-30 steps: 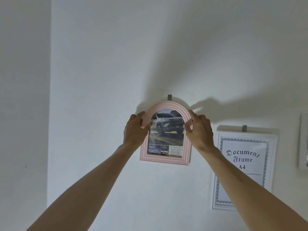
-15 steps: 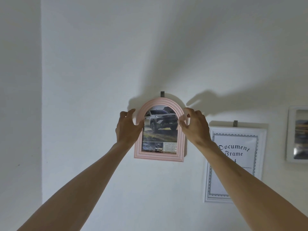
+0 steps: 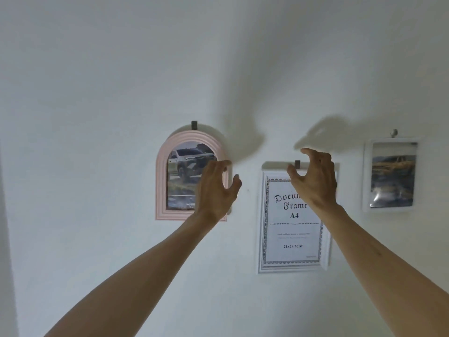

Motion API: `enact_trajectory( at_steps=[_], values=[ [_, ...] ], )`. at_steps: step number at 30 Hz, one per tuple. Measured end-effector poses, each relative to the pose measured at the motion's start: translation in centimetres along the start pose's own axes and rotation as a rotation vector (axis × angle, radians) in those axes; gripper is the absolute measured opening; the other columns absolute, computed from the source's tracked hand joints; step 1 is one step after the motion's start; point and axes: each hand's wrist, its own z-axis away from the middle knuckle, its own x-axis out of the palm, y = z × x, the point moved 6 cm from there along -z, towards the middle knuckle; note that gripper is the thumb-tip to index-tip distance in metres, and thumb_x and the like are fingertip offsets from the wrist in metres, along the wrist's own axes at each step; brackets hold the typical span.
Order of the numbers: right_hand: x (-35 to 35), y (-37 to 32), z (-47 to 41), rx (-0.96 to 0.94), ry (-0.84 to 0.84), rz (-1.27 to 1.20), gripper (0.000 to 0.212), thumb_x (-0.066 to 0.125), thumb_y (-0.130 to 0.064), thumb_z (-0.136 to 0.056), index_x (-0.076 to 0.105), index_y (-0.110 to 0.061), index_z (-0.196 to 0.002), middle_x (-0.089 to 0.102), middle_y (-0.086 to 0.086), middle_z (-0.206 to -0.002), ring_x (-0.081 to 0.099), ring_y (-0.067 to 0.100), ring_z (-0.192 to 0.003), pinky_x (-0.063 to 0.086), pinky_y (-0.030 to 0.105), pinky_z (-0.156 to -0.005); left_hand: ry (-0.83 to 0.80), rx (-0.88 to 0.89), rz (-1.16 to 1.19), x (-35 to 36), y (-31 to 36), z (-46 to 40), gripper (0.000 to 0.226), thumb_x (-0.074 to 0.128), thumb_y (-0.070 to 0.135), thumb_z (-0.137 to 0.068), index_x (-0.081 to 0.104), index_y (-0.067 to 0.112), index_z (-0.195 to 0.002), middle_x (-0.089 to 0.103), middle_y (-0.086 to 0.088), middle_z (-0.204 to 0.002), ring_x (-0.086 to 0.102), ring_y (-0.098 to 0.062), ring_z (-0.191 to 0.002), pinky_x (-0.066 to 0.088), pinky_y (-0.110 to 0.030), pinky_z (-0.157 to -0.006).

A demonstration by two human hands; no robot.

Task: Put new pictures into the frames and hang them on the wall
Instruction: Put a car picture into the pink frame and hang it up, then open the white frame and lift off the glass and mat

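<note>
Pink frame (image 3: 162,181) on wall, apparently behind empty left hand (image 3: 215,190).

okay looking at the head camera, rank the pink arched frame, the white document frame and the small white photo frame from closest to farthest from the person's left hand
1. pink arched frame: the left hand overlaps its right side.
2. white document frame: to the right of that hand, behind the right hand.
3. small white photo frame: far right on the wall.

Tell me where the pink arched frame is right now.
In the head view the pink arched frame hangs on the wall from a dark hook, left of the white document frame; the left hand partly covers its right side.
</note>
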Motion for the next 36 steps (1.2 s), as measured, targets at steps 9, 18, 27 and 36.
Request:
enact_trajectory(
  at_steps=[9,18,27,36],
  values=[
    [-2.2,13.3,1.8,0.232,-0.211,-0.174,0.068,0.070,-0.041,-0.087,0.033,-0.040,-0.144,0.049,0.006,-0.129,0.054,0.023,-0.115,0.046,0.038,-0.094,-0.251,-0.380,0.089,10.7,0.4,5.6,0.052,0.070,0.031,-0.084,0.050,0.018,-0.130,0.057,0.002,-0.111,0.057,-0.015,-0.097,0.049,-0.031,-0.087],
    [0.0,16.8,2.6,0.236,-0.291,-0.398,0.052,0.066,-0.015,-0.093,0.051,-0.032,-0.139,0.071,-0.004,-0.101,0.067,0.001,-0.089,0.041,-0.002,-0.067,-0.188,-0.585,0.235,12.5,0.3,7.4,0.024,0.067,0.013,-0.088,0.063,0.020,-0.111,0.072,0.009,-0.090,0.068,-0.012,-0.083,0.050,-0.020,-0.070],
    [-0.8,17.0,2.1,0.158,-0.305,-0.488,0.051,0.065,-0.015,-0.093,0.053,-0.035,-0.138,0.072,-0.005,-0.100,0.066,-0.007,-0.083,0.040,-0.003,-0.071,-0.122,-0.567,0.193,10.2,3.2,6.9,0.021,0.066,0.015,-0.091,0.064,0.018,-0.111,0.071,0.001,-0.089,0.060,0.000,-0.068,0.043,-0.003,-0.058],
    [-1.7,17.3,8.8,0.293,-0.380,-0.458,0.048,0.068,-0.017,-0.091,0.054,-0.028,-0.136,0.069,-0.010,-0.092,0.064,-0.004,-0.084,0.040,-0.003,-0.067,-0.329,-0.728,0.342,6.6,3.5,12.9,0.015,0.077,0.019,-0.082,0.072,0.016,-0.095,0.075,-0.002,-0.091,0.065,-0.019,-0.078,0.057,-0.043,-0.082]
  ],
)
